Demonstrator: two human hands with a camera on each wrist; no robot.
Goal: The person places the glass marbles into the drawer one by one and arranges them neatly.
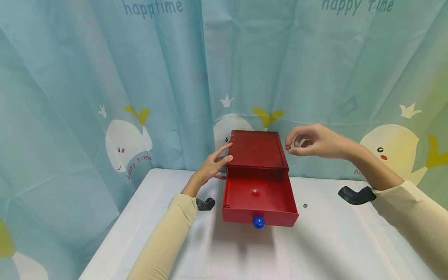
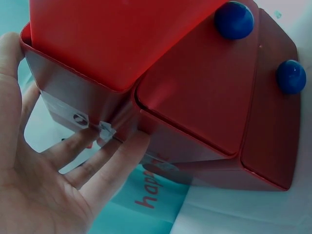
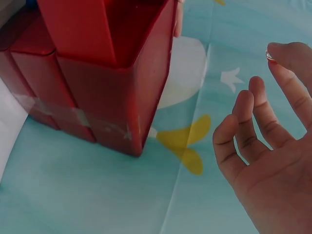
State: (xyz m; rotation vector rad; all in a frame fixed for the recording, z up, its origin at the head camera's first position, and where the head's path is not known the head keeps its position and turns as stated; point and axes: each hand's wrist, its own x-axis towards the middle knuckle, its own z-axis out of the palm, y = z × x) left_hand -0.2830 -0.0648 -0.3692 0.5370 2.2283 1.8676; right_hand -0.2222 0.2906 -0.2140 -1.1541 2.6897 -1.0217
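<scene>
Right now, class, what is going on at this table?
A person sits at a white table with a red drawer box in front of them. The left hand rests with straight fingers against the box's left side. The top drawer, with a blue knob, is pulled out. The right hand hovers beside the box's right edge, pinching a small reddish bead. A small ring-like piece lies on the table to the drawer's right.

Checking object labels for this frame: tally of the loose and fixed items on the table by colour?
Red: 2, the drawer box and a small bead pinched in the right hand.
Blue: 2, the drawer knobs and.
Dark: 1, a small ring on the table.
Total: 5.
</scene>
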